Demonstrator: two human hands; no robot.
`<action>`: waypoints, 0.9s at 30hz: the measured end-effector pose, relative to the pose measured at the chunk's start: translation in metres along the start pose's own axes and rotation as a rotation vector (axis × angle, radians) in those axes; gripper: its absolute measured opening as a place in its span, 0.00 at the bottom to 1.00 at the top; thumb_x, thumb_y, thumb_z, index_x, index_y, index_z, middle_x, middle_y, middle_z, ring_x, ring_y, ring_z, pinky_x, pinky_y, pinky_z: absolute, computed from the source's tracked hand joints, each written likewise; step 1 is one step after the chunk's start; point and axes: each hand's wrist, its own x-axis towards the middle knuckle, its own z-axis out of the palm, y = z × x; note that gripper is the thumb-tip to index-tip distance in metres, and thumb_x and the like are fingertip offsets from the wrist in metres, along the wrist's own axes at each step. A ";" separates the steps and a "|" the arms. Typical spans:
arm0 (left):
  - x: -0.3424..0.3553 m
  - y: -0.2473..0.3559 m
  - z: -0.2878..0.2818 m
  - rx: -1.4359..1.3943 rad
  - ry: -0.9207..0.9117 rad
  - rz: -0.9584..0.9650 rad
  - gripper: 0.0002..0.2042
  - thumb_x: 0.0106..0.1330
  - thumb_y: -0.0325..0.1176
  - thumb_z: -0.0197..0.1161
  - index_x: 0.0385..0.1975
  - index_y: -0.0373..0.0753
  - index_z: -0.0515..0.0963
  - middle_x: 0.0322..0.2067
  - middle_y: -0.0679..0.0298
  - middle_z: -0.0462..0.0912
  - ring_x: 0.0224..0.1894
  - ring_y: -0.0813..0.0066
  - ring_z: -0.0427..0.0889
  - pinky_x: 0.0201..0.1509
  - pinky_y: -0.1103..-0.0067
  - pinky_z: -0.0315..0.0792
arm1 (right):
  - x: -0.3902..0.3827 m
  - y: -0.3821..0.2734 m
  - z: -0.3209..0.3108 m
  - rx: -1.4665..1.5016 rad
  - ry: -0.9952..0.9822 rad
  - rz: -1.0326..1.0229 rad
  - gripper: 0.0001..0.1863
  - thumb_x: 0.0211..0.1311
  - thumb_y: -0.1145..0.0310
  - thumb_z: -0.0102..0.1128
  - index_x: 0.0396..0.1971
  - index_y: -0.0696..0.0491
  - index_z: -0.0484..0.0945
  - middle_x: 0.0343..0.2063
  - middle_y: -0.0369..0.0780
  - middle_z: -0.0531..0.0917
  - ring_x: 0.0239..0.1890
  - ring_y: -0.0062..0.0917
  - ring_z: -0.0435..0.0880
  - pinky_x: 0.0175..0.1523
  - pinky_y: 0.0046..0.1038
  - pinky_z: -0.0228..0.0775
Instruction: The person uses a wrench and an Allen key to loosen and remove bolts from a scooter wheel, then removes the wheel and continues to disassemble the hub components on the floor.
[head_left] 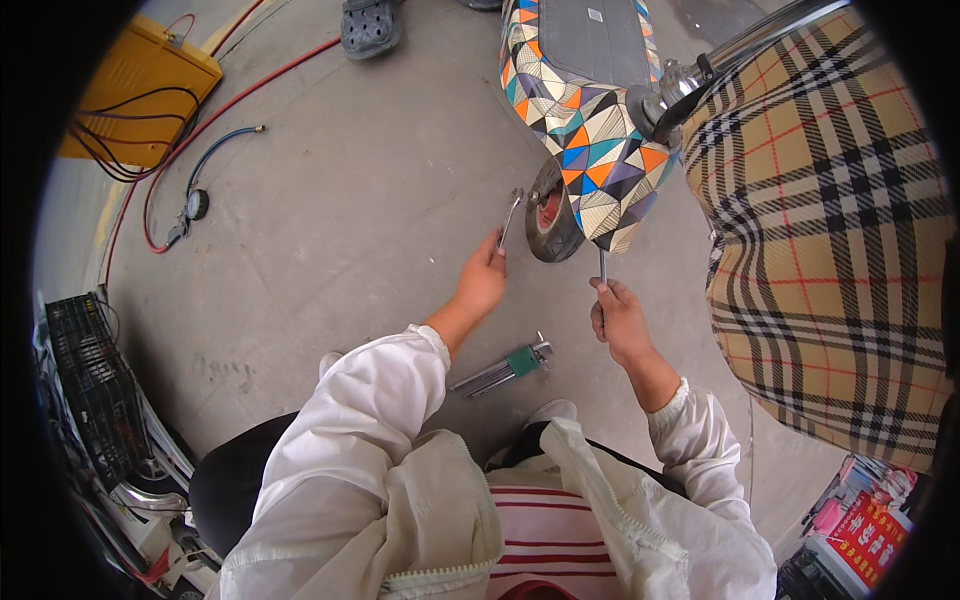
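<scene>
My left hand [483,278] grips a slim metal wrench [511,215] whose head reaches up to the left side of a small scooter wheel [551,214]. My right hand [618,316] is closed around the handle of a second thin tool [602,266], which points up under the wheel's right side. The wheel sits beneath a fender [590,150] covered in multicoloured triangles. On the concrete between my forearms lies a set of hex keys in a green holder [505,367].
A beige plaid cover [830,230] fills the right side. A yellow box [140,90] with black cables, a red hose [215,115] and a tyre gauge [196,203] lie at the upper left. A black crate [85,385] stands at the left, a grey sandal [370,27] at the top.
</scene>
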 end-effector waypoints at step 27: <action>0.046 -0.055 0.010 0.261 0.019 0.471 0.32 0.67 0.19 0.50 0.71 0.56 0.60 0.41 0.51 0.77 0.46 0.57 0.76 0.59 0.71 0.68 | 0.065 -0.090 -0.084 0.534 -0.272 0.307 0.16 0.68 0.61 0.53 0.44 0.59 0.70 0.17 0.25 0.64 0.15 0.09 0.58 0.17 0.12 0.47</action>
